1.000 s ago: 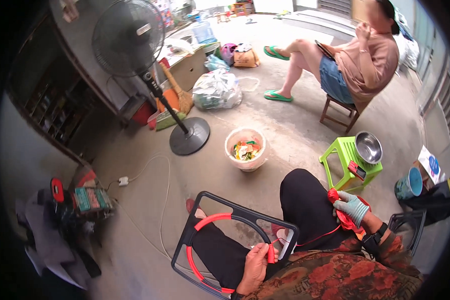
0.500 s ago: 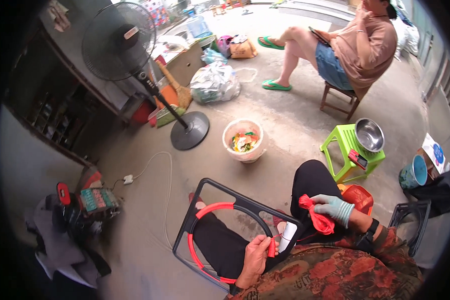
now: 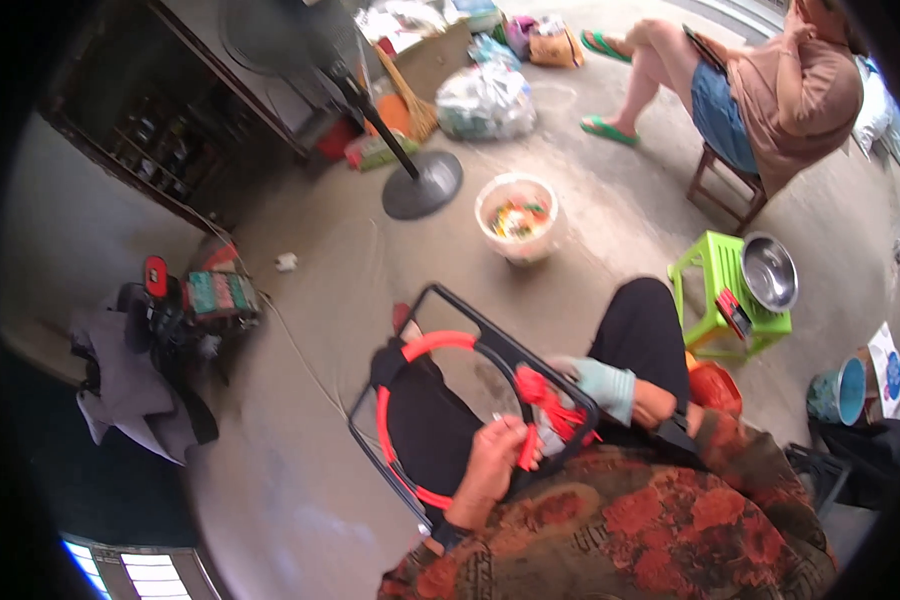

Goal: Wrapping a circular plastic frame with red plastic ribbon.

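Note:
A black rectangular frame (image 3: 490, 320) with a round ring (image 3: 440, 341) inside it rests tilted over my lap. Red wrapping covers parts of the ring, and bare black shows between them. My left hand (image 3: 488, 460), ungloved, is closed on a red-wrapped piece at the ring's right side. A pale grey-blue knit glove covers my right hand (image 3: 605, 388), which grips a bundle of red cord (image 3: 545, 395) at the frame's right end. The bundle partly covers that end of the frame. Motion blurs the right fingertips, and the bundle hides some of them.
Ahead stands a white bucket (image 3: 490, 200) with colourful scraps. A green stool (image 3: 715, 285) carries a steel bowl (image 3: 770, 275) and a red phone-like device. Beyond it, a person (image 3: 785, 95) sits on a wooden chair. A fan's base (image 3: 423, 187) and a cable are on the left.
My right hand has moved left with the red cord bundle, from above my right thigh to the frame's right end. My left hand stays at the ring. The head view has shifted.

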Demonstrator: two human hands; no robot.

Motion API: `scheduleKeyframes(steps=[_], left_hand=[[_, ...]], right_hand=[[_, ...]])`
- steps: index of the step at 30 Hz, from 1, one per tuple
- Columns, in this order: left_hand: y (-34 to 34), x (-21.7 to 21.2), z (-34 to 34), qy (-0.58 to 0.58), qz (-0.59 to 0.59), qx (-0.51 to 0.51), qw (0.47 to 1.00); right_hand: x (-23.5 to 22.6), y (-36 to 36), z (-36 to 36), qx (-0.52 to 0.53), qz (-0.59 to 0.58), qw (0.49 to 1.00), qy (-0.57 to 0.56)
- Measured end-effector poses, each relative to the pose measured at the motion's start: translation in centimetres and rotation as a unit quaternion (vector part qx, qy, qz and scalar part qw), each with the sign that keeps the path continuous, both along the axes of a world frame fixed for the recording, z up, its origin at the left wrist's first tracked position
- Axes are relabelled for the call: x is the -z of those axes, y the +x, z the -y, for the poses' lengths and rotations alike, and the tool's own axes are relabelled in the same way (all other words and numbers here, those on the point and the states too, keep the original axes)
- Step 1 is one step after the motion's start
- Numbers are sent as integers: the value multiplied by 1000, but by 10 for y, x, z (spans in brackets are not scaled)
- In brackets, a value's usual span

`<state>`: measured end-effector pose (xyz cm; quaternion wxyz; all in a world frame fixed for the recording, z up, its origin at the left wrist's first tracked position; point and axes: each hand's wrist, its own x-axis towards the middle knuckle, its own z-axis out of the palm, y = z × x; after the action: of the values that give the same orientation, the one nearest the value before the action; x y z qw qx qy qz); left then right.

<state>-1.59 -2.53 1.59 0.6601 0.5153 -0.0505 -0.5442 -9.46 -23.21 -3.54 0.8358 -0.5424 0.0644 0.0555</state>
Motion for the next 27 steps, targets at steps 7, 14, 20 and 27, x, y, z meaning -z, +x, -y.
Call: scheduleKeyframes(steps=[7,14,20,27], left_hand=[[6,-5,9,29,16,-32,999],[10,12,-7,37,-77,-44,995],[12,11,-11,2,-186,-19,982],[13,11,-7,-16,-183,-22,983]], right_hand=[[-10,31,-23,32,3,983,-178],[-37,15,-57,87,32,935,342],[-1,20,-5,238,-81,898,360],[-26,-36,29,287,-143,943,91]])
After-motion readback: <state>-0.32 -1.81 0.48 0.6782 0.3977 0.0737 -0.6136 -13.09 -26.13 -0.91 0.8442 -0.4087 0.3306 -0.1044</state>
